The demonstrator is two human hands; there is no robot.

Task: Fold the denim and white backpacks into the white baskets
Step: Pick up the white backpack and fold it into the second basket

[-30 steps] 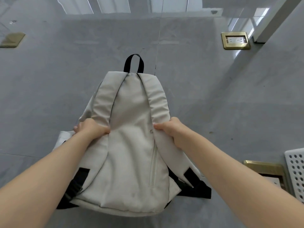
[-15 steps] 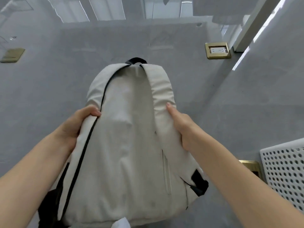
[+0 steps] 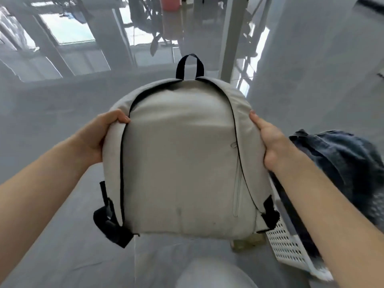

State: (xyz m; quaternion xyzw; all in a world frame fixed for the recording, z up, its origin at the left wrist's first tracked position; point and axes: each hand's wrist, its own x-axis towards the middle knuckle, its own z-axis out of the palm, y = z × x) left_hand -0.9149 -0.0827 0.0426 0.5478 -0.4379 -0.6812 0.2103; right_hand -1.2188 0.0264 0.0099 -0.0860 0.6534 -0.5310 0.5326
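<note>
The white backpack (image 3: pixel 180 159) hangs upright in the air in front of me, back panel and black top loop facing me. My left hand (image 3: pixel 99 138) grips its left edge and strap. My right hand (image 3: pixel 270 142) grips its right edge. The denim backpack (image 3: pixel 340 163) lies bunched at the right, in a white perforated basket (image 3: pixel 288 244) partly hidden behind my right forearm.
Grey floor (image 3: pixel 62 235) spreads below and to the left. A white post (image 3: pixel 230 38) and glass panels (image 3: pixel 68 32) stand at the back. A pale rounded shape (image 3: pixel 214 273), probably my knee, shows at the bottom edge.
Both hands have lifted the white backpack off the floor and hold it up by its sides. My view has swung right and up, bringing the denim backpack and basket into sight.
</note>
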